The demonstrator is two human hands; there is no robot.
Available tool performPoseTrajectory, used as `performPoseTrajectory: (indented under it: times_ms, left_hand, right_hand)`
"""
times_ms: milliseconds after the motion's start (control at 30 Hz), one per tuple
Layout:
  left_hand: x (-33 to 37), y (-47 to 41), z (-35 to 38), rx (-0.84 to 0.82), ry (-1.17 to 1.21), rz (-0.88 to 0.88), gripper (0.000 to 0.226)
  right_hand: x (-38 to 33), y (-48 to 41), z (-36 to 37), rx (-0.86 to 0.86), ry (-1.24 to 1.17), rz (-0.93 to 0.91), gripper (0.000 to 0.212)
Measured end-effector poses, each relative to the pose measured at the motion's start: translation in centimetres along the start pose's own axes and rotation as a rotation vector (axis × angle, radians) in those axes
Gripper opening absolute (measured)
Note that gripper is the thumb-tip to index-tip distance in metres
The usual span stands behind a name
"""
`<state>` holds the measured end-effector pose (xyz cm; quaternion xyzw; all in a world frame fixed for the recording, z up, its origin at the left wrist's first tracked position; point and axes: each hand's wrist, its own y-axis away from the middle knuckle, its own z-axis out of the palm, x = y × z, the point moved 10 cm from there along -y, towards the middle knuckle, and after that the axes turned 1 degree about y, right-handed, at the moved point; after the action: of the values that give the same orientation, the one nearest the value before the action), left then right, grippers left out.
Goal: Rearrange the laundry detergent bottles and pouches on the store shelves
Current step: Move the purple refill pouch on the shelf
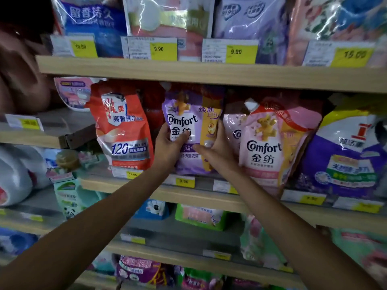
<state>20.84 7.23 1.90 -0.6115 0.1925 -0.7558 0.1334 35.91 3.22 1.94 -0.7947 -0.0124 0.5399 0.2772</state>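
Gripping a purple Comfort pouch [188,122] from both sides on the middle shelf [201,195] of a store's laundry aisle. Left hand [169,146] clamped on the pouch's left edge, thumb laid across the printed front, fingers hidden behind. Right hand [217,151] closed round the right edge, thumb reaching over the lower front toward the left thumb. Both bare forearms stretched up from the bottom corners of the view.

Pouch upright, base low against the shelf board, touching or just clear of it, impossible to tell which. Directly below, on the shelf lip, a yellow price tag [184,181] marked 9.90.

Just beside the held pouch on the left, a red pouch [123,130] with a large "120" on its front, standing upright. On the right, pressed close, a pink Comfort pouch [270,143] leaning slightly, with another pink one partly visible behind it. Farther right, a purple-and-yellow pouch [351,160].

Above, on the upper shelf [209,73], a row of larger bags behind tags reading 10.00, 9.90, 9.90 and 15.00, among them a blue bag [92,19]. At far left, on a lower shelf section, a white bottle [14,174]. Below the hands, a green pack [199,216] lying on the next shelf down.
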Motion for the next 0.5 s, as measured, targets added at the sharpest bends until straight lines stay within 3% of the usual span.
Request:
performPoseTrajectory:
  times_ms: [267, 400, 500]
  left_hand:
    - [-4.0, -4.3, 1.4, -0.218, -0.006, -0.016, 0.047]
    - [-5.9, -5.6, 1.7, -0.253, -0.04, -0.043, 0.046]
    - [-6.6, -6.6, 2.0, -0.249, -0.052, -0.047, 0.047]
  right_hand:
    - [3.6, -2.3, 1.4, 0.14, 0.154, 0.104, 0.105]
    - [4.4, -3.3, 2.1, 0.19, 0.181, 0.108, 0.096]
    - [4.7, -4.2, 2.2, 0.204, 0.221, 0.11, 0.106]
